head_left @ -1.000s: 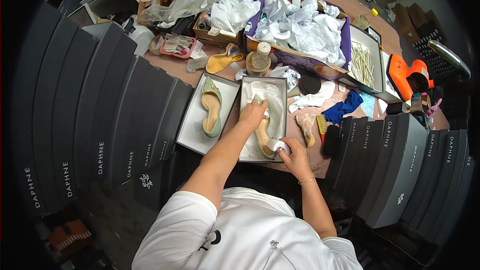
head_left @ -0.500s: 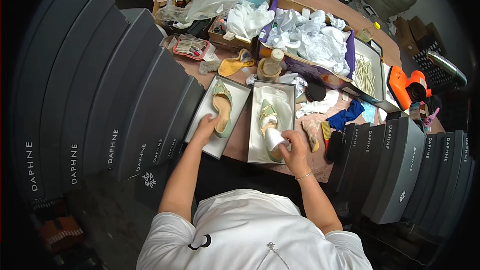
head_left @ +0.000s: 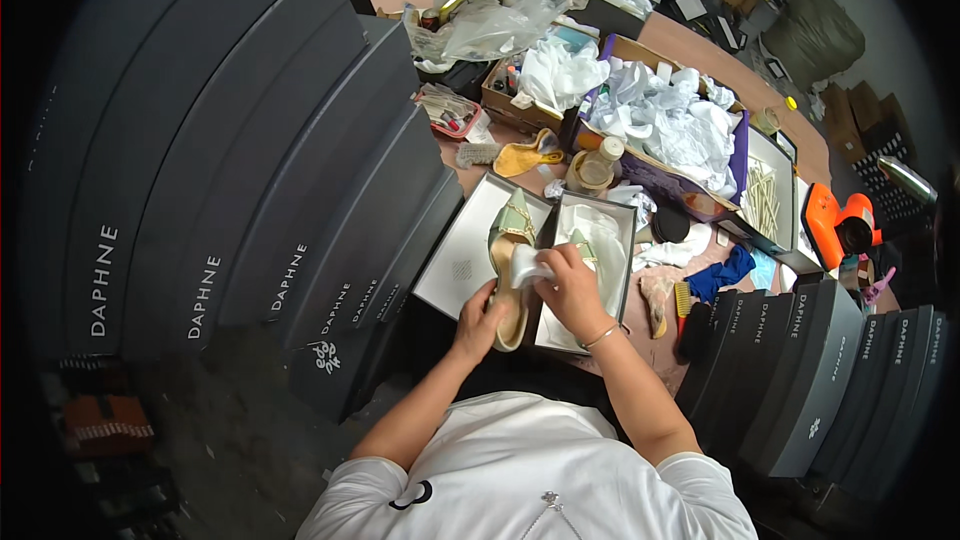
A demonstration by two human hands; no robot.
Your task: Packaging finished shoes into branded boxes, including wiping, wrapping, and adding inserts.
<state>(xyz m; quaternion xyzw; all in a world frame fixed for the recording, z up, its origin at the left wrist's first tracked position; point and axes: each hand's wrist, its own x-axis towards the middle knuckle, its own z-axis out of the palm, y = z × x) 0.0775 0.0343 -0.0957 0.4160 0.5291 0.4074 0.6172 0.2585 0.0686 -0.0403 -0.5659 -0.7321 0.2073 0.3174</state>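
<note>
My left hand [head_left: 478,324] is closed around the side of a pale green pointed shoe [head_left: 512,312], lifted over a shallow white-lined box part [head_left: 440,278]. The shoe's toe points away from me and its tan insole faces up. In my right hand [head_left: 574,295] is a wad of white tissue paper [head_left: 526,264], held at the shoe's opening. Beneath and beside that hand stands a shoebox [head_left: 630,265] lined with tissue. Part of the matching green shoe [head_left: 583,246] shows inside it; my right hand hides the rest.
Tall stacks of dark shoeboxes [head_left: 250,200] rise at left, with more boxes [head_left: 800,370] at right. Behind are a glue jar [head_left: 592,170], a yellow cloth [head_left: 530,152] and a purple-edged carton [head_left: 690,190] of crumpled paper. A brush [head_left: 683,305], blue cloth [head_left: 722,273] and orange heat gun [head_left: 822,220] lie right.
My left hand has raised the shoe from its box part and brought it right. My right hand has taken the white paper from the other shoe's box over to this shoe. The view has shifted.
</note>
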